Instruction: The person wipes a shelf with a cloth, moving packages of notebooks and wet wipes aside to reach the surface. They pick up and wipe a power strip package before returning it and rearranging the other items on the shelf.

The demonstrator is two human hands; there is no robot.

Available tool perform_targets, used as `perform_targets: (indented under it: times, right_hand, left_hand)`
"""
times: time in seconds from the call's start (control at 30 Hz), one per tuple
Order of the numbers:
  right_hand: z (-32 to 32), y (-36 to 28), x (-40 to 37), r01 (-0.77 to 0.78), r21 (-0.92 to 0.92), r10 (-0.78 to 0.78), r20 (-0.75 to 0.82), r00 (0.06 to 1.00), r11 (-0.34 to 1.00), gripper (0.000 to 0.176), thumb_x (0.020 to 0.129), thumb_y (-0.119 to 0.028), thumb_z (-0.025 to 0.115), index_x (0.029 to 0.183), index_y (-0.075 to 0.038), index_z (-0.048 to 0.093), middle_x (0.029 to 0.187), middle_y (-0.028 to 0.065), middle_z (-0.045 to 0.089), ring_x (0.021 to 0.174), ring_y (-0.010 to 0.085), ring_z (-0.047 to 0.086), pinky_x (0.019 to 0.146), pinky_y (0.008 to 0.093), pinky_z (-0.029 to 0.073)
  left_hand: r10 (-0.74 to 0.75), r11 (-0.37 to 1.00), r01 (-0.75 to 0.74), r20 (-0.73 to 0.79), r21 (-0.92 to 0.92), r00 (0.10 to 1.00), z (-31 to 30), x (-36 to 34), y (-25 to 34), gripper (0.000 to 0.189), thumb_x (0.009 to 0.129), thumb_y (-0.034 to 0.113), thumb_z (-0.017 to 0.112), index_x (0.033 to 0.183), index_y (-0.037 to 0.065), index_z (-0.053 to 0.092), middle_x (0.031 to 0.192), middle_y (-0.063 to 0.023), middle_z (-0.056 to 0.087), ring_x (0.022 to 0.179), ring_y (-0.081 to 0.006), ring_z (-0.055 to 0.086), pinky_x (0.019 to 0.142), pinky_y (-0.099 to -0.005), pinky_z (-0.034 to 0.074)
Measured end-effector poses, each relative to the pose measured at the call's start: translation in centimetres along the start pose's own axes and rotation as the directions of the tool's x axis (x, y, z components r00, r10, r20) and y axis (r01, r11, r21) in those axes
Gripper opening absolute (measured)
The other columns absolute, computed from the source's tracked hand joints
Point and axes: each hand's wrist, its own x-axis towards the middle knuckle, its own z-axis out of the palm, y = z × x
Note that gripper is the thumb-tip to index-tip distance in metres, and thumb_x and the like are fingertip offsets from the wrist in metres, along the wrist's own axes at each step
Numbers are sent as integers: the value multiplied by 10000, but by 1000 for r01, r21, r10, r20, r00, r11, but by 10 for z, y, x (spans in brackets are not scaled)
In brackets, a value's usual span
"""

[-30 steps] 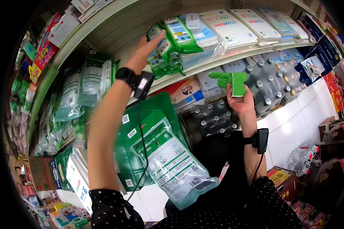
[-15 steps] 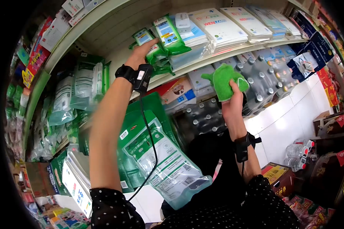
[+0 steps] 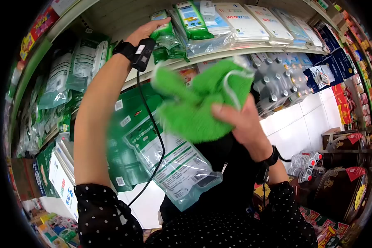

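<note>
A green cloth (image 3: 206,103) with a white edge, partly blurred, hangs from my right hand (image 3: 244,124), whose thumb presses on it. My left hand (image 3: 149,29) reaches over the upper shelf, its fingers around a green wipes pack (image 3: 163,29). Another green pack (image 3: 191,20) lies just right of that hand, beside a small white box (image 3: 207,9). Below my arms, a clear and green plastic bag (image 3: 175,165) with printed text lies against large green packaging (image 3: 128,136). A black cable runs down from the device on my left wrist.
Stacked white notebooks (image 3: 242,22) line the upper shelf (image 3: 219,54). Bottles in plastic wrap (image 3: 277,82) stand below it. Hanging packets (image 3: 58,84) are at the left, and white books (image 3: 64,173) stand lower down. Water bottles (image 3: 301,165) rest on the floor at right.
The green cloth has come closer, moving left and down with my right hand, and now appears larger and spread out. My left hand has shifted slightly up and left in view.
</note>
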Motion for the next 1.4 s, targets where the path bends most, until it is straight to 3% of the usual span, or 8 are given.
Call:
perform_targets:
  times: [0.1,0.37,0.43,0.67,0.77,0.87,1.17,1.4]
  right_hand:
    - [23,2,-8,90,-238,-25,266,964,967,430,797,-111,699,1175,10,532,1093,86,615,1001,141,574,867,298,477]
    - [103,23,-3,-323,10,274,502,820,946,379,824,-118,637,1166,3,527,1058,80,618,956,143,582,830,304,476]
    - [118,37,4,-284,-54,266,556,788,957,410,812,-161,653,1163,5,523,1060,111,613,958,175,589,834,318,475]
    - [142,128,20,347,-559,5,531,847,753,722,815,-320,646,1325,58,302,1152,266,539,1027,426,562,855,469,463]
    - [143,89,22,247,-796,218,424,879,552,749,809,-346,653,1335,53,300,1159,244,521,1009,416,555,855,470,451]
    - [137,98,26,471,-766,-86,486,870,438,772,824,-411,633,1362,11,276,1211,263,476,1090,411,493,925,429,416]
    - [81,95,48,341,-743,-189,285,940,576,537,850,-296,627,1267,-14,442,1170,194,525,1063,333,538,864,399,448]
    - [7,109,66,175,-579,-187,39,982,796,325,863,-211,634,1130,-35,575,1019,122,630,910,213,618,697,291,491]
  left_hand:
    - [20,997,-17,44,-74,999,-17,-25,5,346,854,406,638,998,91,650,926,-22,683,752,-119,659,714,-279,547]
    - [-21,1000,21,-98,-5,995,-102,-104,17,338,882,280,630,1110,33,590,922,-31,659,756,-121,649,640,-295,561]
    - [169,958,-51,-408,283,897,-101,-128,13,605,805,311,721,1233,-13,441,1001,-83,616,800,-142,637,600,-295,543]
    - [231,912,-21,-471,409,851,-150,-148,-8,1203,636,395,835,1456,-20,58,1390,-248,361,1193,-311,474,873,-448,473]
    - [183,960,-26,-555,279,811,-134,-155,-10,1196,637,374,836,1455,-24,60,1391,-247,361,1186,-321,481,883,-445,464]
    - [215,922,36,-587,385,780,-169,-134,-21,1173,650,472,785,1464,4,81,1417,-224,349,1263,-325,408,997,-514,319]
    - [318,814,134,-626,565,712,-215,-138,-17,938,716,448,724,1420,5,291,1405,-195,393,1297,-332,377,1044,-422,302]
    - [626,271,415,-487,868,609,-201,-157,-13,642,755,479,636,1211,33,563,1206,-231,564,1130,-342,534,924,-400,437]
